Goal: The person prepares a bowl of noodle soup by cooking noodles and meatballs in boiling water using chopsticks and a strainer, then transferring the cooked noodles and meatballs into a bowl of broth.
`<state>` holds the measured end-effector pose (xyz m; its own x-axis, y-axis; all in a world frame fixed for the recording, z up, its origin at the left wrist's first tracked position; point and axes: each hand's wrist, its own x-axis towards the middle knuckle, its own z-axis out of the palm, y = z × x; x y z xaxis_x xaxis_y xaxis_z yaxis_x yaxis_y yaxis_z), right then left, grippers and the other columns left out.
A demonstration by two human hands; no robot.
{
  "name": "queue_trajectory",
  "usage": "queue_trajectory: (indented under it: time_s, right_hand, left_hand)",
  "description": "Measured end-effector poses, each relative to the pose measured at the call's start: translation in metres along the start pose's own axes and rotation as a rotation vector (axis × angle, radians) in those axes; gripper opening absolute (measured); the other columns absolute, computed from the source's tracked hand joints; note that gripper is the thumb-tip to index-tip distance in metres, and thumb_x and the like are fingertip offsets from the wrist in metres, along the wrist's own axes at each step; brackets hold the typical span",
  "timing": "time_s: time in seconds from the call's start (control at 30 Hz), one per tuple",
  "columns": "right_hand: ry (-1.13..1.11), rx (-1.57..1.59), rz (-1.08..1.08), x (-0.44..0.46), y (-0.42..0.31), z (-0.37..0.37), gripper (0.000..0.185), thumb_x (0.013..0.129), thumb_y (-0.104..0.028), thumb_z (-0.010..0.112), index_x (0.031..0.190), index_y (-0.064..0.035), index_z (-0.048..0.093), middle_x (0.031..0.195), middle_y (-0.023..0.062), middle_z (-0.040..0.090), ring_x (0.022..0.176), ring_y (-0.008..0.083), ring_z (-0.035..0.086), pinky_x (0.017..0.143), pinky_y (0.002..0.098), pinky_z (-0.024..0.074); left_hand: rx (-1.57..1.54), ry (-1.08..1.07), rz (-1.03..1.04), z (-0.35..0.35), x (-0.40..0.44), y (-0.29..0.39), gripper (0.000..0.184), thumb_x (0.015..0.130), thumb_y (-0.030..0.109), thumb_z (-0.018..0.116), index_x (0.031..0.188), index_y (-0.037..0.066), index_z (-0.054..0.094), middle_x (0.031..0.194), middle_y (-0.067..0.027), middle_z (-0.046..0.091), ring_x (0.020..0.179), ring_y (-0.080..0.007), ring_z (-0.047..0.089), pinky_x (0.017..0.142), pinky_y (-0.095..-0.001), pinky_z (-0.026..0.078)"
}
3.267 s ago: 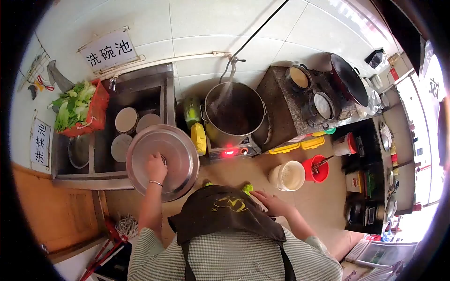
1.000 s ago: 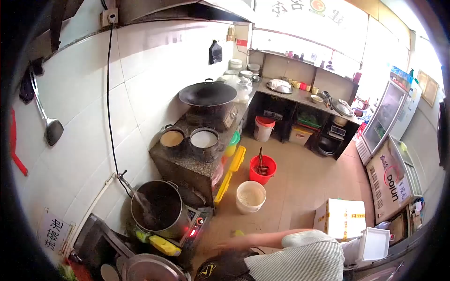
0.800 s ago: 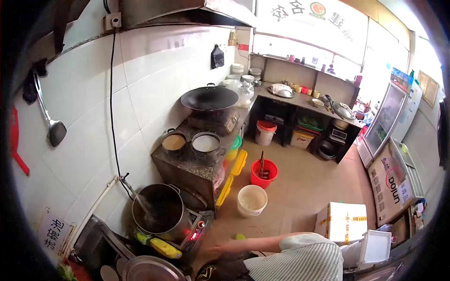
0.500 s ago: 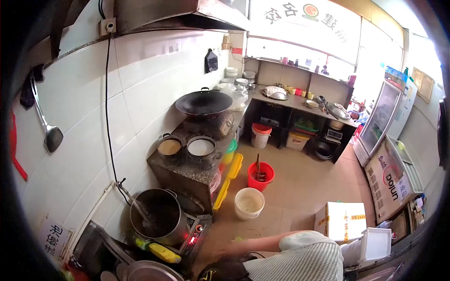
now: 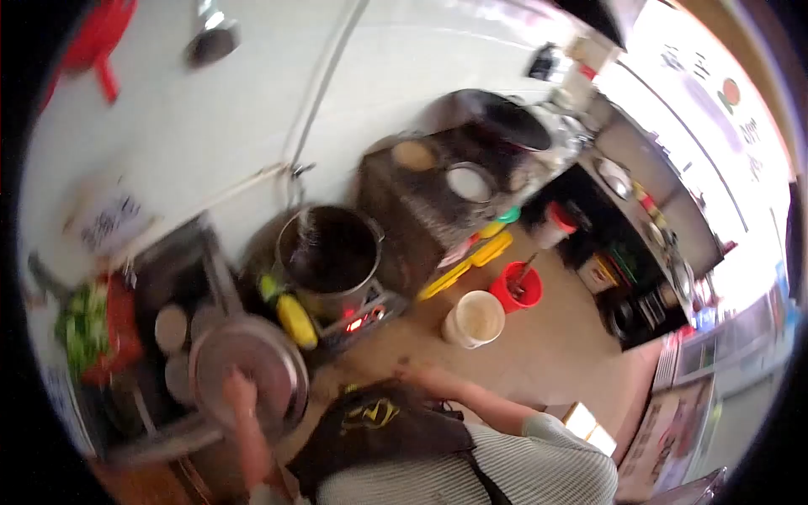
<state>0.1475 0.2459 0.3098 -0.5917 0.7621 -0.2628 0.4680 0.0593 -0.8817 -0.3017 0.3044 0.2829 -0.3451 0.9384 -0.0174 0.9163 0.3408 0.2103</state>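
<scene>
My left hand (image 5: 240,391) is closed at the middle of a round metal pot lid (image 5: 210,349), where its knob would be; the fingers cover that spot. The lid lies by the sink's front edge. Blurred by motion, my right hand (image 5: 418,376) hovers before the dark apron (image 5: 370,425), and its fingers cannot be made out. Behind both hands, a large metal pot (image 5: 337,282) sits on a cooker with a lit red display (image 5: 358,324). Water runs into it from a wall tap (image 5: 299,172). Between lid and pot is a yellow packet (image 5: 296,321).
The sink at left holds pale round dishes (image 5: 171,328), with green vegetables (image 5: 84,328) beside them. On the floor stand a white bucket (image 5: 474,320) and a red bucket (image 5: 515,286). A wok (image 5: 505,118) sits on the stove counter (image 5: 404,202).
The view has swung left and tilted, bringing the sink and vegetables into sight. My left hand has come into view at the lid. Water still runs into the pot.
</scene>
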Motion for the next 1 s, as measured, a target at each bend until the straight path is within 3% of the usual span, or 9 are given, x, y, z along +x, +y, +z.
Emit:
queue_trajectory:
  time_s: [0.07, 0.2, 0.37, 0.47, 0.53, 0.67, 0.87, 0.93, 1.0]
  right_hand:
    - [-0.015, -0.413, 0.068, -0.001, -0.049, -0.018, 0.067, 0.080, -0.022, 0.063, 0.138, -0.0167, 0.028, 0.123, 0.0126, 0.050, 0.107, 0.0297, 0.052, 0.089, 0.0382, 0.0427]
    - [-0.186, -0.514, 0.181, -0.004, -0.067, -0.027, 0.085, 0.069, -0.012, 0.070, 0.139, -0.0183, 0.022, 0.127, 0.0150, 0.046, 0.114, 0.0351, 0.046, 0.096, 0.0403, 0.0386]
    - [-0.419, -0.503, 0.245, -0.017, -0.046, -0.038, 0.087, 0.067, -0.012, 0.073, 0.139, -0.0167, 0.023, 0.129, 0.0146, 0.044, 0.113, 0.0340, 0.047, 0.094, 0.0399, 0.0403]
    - [-0.277, -0.643, 0.098, -0.008, -0.037, -0.028, 0.086, 0.067, -0.013, 0.072, 0.138, -0.0163, 0.024, 0.126, 0.0161, 0.047, 0.110, 0.0345, 0.049, 0.091, 0.0396, 0.0421]
    - [-0.063, -0.494, 0.026, 0.013, -0.046, -0.022, 0.084, 0.069, -0.014, 0.071, 0.138, -0.0171, 0.023, 0.127, 0.0169, 0.045, 0.108, 0.0354, 0.050, 0.088, 0.0397, 0.0434]
    - [-0.107, -0.572, -0.026, 0.037, -0.080, -0.026, 0.082, 0.071, -0.015, 0.070, 0.138, -0.0177, 0.024, 0.128, 0.0160, 0.044, 0.107, 0.0356, 0.050, 0.088, 0.0402, 0.0434]
    - [-0.212, -0.555, 0.007, 0.014, -0.078, -0.051, 0.083, 0.071, -0.016, 0.071, 0.139, -0.0187, 0.023, 0.127, 0.0137, 0.047, 0.109, 0.0337, 0.050, 0.088, 0.0405, 0.0429]
    - [-0.414, -0.663, 0.157, 0.002, -0.056, -0.057, 0.086, 0.069, -0.016, 0.072, 0.139, -0.0186, 0.023, 0.127, 0.0133, 0.047, 0.109, 0.0333, 0.050, 0.089, 0.0400, 0.0427]
    - [-0.421, -0.611, 0.214, 0.003, -0.055, -0.058, 0.087, 0.068, -0.016, 0.073, 0.139, -0.0180, 0.023, 0.126, 0.0134, 0.048, 0.109, 0.0329, 0.050, 0.090, 0.0395, 0.0425]
  left_hand:
    - [0.049, 0.095, 0.044, 0.031, 0.003, -0.022, 0.034, 0.074, 0.019, 0.065, 0.101, 0.001, 0.055, 0.096, -0.0214, 0.058, 0.090, -0.0363, 0.057, 0.076, -0.0437, 0.048]
    - [0.003, 0.005, -0.098, 0.000, 0.002, -0.002, 0.032, 0.073, 0.013, 0.064, 0.100, 0.001, 0.055, 0.097, -0.0199, 0.056, 0.090, -0.0357, 0.057, 0.075, -0.0429, 0.049]
    - [0.018, 0.000, -0.115, -0.008, -0.003, -0.002, 0.028, 0.072, 0.010, 0.062, 0.099, 0.002, 0.055, 0.099, -0.0199, 0.054, 0.087, -0.0349, 0.058, 0.073, -0.0415, 0.050]
    - [-0.037, -0.033, -0.142, 0.009, 0.000, -0.011, 0.027, 0.073, 0.008, 0.059, 0.100, 0.003, 0.055, 0.101, -0.0201, 0.053, 0.084, -0.0355, 0.059, 0.072, -0.0416, 0.050]
    - [0.006, 0.010, -0.115, 0.007, 0.002, -0.010, 0.027, 0.075, 0.007, 0.055, 0.101, 0.003, 0.055, 0.101, -0.0205, 0.053, 0.082, -0.0361, 0.059, 0.072, -0.0421, 0.050]
    - [0.108, 0.004, -0.141, -0.024, -0.002, 0.008, 0.027, 0.074, 0.005, 0.055, 0.101, 0.003, 0.053, 0.101, -0.0211, 0.053, 0.083, -0.0359, 0.059, 0.071, -0.0423, 0.050]
    - [0.039, -0.038, -0.135, 0.019, 0.004, -0.010, 0.040, 0.073, 0.005, 0.058, 0.112, 0.003, 0.050, 0.106, -0.0204, 0.052, 0.087, -0.0359, 0.059, 0.076, -0.0406, 0.050]
    - [-0.013, -0.051, -0.185, 0.017, 0.005, -0.009, 0.045, 0.071, 0.004, 0.061, 0.114, 0.004, 0.050, 0.109, -0.0199, 0.050, 0.092, -0.0356, 0.058, 0.078, -0.0399, 0.049]
    - [-0.012, -0.066, -0.193, 0.008, 0.005, -0.004, 0.045, 0.070, 0.003, 0.062, 0.114, 0.004, 0.050, 0.111, -0.0196, 0.050, 0.094, -0.0350, 0.057, 0.079, -0.0394, 0.049]
